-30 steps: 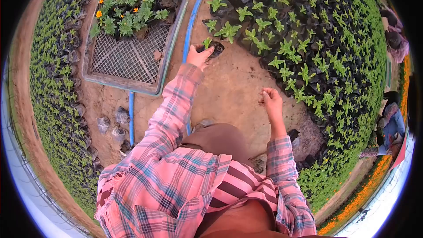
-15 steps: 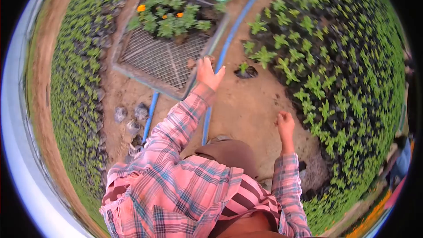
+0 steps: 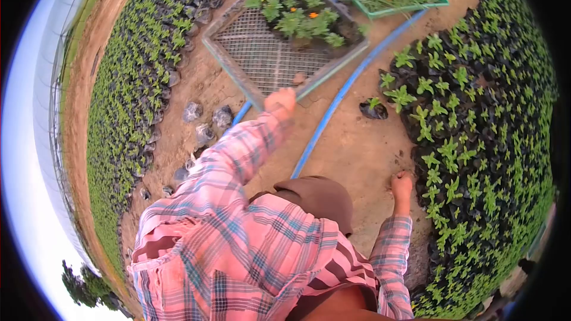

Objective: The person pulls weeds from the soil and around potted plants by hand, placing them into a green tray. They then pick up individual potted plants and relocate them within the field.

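Observation:
At the near corner of a mesh-bottomed crate [image 3: 238, 80] is my left hand [image 3: 281, 102], its fingers closed on the crate's rim. Orange-flowered seedlings [image 3: 306, 15] stand in the far part of the crate, and a small brown clod [image 3: 299, 78] lies on the mesh near my hand. My right hand [image 3: 402, 183] is held over bare soil on the right, with its fingers curled. Whether it holds anything small cannot be made out.
A blue hose [image 3: 336, 104] runs over the soil beside the crate. Behind is a green crate [image 3: 410, 7] of grassy plants. Bagged seedlings [image 3: 458, 160] fill the right, more [image 3: 140, 53] the left. One potted seedling [image 3: 373, 109] stands apart; several dark bags [image 3: 223, 116] lie left.
My left hand has gone from spread fingers near the crate's side to a closed grip at its near corner. The view has shifted, and the crate is turned relative to the hose.

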Demonstrator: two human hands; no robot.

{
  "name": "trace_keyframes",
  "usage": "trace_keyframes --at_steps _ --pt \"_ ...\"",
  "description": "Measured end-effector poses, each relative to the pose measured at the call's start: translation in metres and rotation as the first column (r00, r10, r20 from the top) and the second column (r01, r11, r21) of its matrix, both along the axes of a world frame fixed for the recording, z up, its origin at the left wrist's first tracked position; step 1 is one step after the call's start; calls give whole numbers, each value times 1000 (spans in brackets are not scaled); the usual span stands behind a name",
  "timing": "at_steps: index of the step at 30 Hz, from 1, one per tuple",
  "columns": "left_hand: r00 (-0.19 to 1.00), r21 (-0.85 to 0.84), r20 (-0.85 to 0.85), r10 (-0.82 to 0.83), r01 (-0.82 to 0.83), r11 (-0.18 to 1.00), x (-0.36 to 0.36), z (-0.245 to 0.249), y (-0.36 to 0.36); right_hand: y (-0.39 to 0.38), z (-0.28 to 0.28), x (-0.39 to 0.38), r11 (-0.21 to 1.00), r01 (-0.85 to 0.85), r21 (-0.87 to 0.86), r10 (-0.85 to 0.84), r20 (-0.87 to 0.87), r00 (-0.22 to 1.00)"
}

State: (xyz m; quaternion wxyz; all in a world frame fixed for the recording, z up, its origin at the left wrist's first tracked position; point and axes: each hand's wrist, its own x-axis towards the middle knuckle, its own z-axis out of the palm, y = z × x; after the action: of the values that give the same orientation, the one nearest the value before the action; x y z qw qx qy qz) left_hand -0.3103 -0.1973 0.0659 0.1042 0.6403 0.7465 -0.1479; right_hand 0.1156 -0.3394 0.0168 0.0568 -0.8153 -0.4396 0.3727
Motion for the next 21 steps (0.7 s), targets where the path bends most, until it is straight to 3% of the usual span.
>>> trace_keyframes --at_steps 1,2,3,5,6,7,9,11,13,15,17,18,19,21 --pt "998 -41 -64 9 -12 999 -15 14 -3 -1 0 -3 1000 -6 28 5 35 999" --pt "985 22 -153 -85 89 996 -47 1 -12 -2 -1 -5 999 -6 47 3 70 998" --pt "875 168 40 -483 470 866 -128 -38 -18 -5 -9 -6 995 -32 98 25 73 997" --pt "924 394 -292 -247 351 849 -148 -23 -35 -18 -26 5 992 -8 124 3 34 999" --pt "971 -62 -159 -177 169 984 -108 89 -28 -19 -30 5 992 30 125 -27 -24 999" --pt "949 -137 -173 -262 240 961 -125 103 -31 -19 -20 3 991 79 104 -69 -92 993" --pt "948 -246 -256 -188 125 961 -137 125 -45 -17 -6 9 984 153 91 -137 -165 977" --pt "921 -248 -305 -242 169 954 -151 130 -84 -25 -8 14 936 345 -66 -338 -439 832" --pt "873 -335 -415 -256 115 935 -172 116 -123 -35 -6 25 913 398 -93 -388 -498 775" --pt "798 -415 -462 -388 192 889 -164 132 -176 -44 -14 41 917 381 -117 -375 -573 728" --pt "841 -440 -404 -360 166 882 -232 102 -239 -44 10 44 881 440 -172 -429 -685 589" --pt "865 -475 -373 -335 132 870 -235 115 -265 -43 22 40 881 447 -152 -424 -673 606" --pt "888 -505 -342 -309 104 857 -228 129 -287 -46 10 45 874 448 -188 -429 -731 531" --pt "890 -614 -400 -219 -83 785 -191 168 -318 -42 12 46 906 380 -186 -388 -723 572"
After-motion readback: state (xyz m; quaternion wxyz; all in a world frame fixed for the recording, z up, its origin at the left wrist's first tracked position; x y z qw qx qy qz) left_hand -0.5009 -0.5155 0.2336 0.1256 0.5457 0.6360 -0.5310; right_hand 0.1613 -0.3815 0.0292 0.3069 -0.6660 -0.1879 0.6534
